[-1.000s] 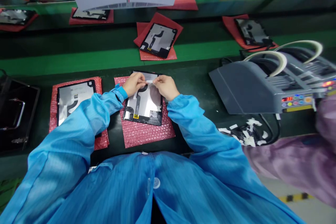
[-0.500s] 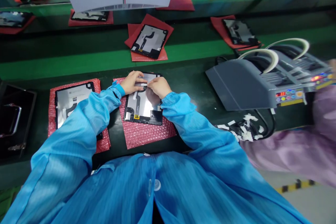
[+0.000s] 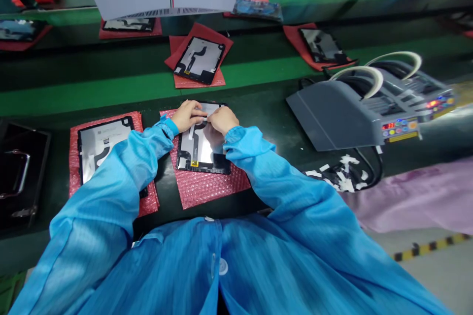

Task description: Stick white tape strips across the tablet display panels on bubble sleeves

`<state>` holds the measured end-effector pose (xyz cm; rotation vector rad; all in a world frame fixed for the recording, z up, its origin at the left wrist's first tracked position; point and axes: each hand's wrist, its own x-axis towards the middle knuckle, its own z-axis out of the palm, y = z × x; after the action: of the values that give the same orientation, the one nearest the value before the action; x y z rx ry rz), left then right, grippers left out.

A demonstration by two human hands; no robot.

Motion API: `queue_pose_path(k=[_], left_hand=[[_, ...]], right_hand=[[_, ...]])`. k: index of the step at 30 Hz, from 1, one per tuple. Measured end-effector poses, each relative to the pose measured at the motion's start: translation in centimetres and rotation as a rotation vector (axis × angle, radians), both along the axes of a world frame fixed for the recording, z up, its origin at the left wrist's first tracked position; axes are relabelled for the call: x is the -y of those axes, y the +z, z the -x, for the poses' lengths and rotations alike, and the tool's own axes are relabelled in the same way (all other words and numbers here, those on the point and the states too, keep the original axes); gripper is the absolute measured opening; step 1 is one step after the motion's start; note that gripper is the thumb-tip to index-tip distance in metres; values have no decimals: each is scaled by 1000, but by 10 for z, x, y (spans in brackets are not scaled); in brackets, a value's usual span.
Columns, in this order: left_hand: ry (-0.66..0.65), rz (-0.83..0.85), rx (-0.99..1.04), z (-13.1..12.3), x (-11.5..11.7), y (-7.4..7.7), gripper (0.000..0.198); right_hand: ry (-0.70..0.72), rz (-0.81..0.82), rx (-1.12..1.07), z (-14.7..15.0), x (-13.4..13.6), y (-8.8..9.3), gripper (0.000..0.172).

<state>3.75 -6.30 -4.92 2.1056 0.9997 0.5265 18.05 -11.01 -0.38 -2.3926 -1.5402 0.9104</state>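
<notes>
Two hands lowered onto the display panel (image 3: 202, 150).
Drawn closer than a second ago, left hand (image 3: 186, 115) and right hand (image 3: 222, 120), fingertips pinched narrow on a white tape strip (image 3: 203, 112) at its top edge, atop the pink bubble mat (image 3: 212, 188).

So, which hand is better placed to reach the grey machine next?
Right, most likely. The right hand rests on the panel on the side nearer the grey machine; the left hand would have to cross over it.
</notes>
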Motion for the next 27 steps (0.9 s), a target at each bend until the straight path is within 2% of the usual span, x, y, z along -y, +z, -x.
queue_pose_path(k=[6, 12, 24, 27], left_hand=[[132, 6, 12, -11, 2, -5, 21], [192, 46, 47, -15, 6, -3, 21], [349, 278, 163, -24, 13, 7, 22], [381, 340, 211, -24, 14, 8, 22]], right_hand=[[23, 15, 27, 0, -2, -1, 30], [56, 7, 51, 0, -4, -3, 31], [79, -53, 70, 2, -9, -3, 29], [73, -82, 91, -2, -3, -4, 31]])
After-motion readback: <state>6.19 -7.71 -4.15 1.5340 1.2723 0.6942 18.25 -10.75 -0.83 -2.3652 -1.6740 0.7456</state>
